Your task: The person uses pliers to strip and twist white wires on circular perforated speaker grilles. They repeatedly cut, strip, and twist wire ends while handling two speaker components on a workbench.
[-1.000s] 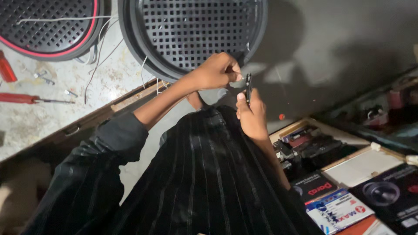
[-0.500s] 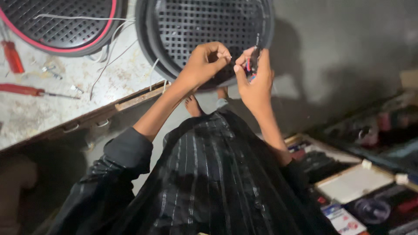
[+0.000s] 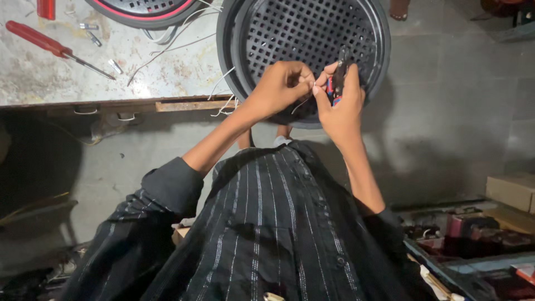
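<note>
My left hand (image 3: 284, 85) pinches a thin white wire (image 3: 304, 103) between thumb and fingers. My right hand (image 3: 341, 106) grips a small plier-like tool with red and blue handles (image 3: 337, 78), its dark jaws pointing up, and its fingertips touch the same wire. Both hands meet in front of a round black speaker grille (image 3: 304, 33) that overhangs the edge of the workbench (image 3: 83, 78). More white wires (image 3: 223, 100) hang from the grille's left rim.
A red-handled screwdriver (image 3: 53, 47) and small metal bits lie on the bench at left. A second grille with a red ring (image 3: 147, 8) sits at the top. Boxes and parts (image 3: 479, 234) crowd the floor at lower right.
The view has shifted, so the hands and grille now sit higher and more central. Both hands have drawn closer together on the wire, with the tool still upright in the right hand.
</note>
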